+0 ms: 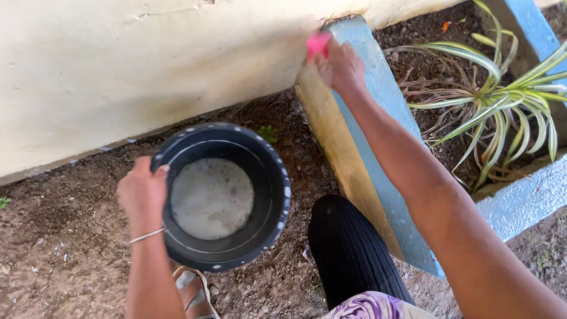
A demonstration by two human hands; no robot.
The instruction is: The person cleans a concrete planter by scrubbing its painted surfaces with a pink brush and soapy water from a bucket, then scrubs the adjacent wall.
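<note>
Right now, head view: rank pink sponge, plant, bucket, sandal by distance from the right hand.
1. Pink sponge: in the right hand, against the wall.
2. Plant: in the bed to its right.
3. Bucket: lower left, at the left hand.
4. Sandal: bottom edge.

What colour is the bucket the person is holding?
The bucket is black with small pale specks along its rim, gripped by the left hand; the head view shows it.

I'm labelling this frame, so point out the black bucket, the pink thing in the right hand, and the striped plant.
Black bucket (pixel 277 177): head view, right rim.
Pink thing (pixel 317 44): head view, its middle.
Striped plant (pixel 502 94): head view, leaf cluster centre.
</note>
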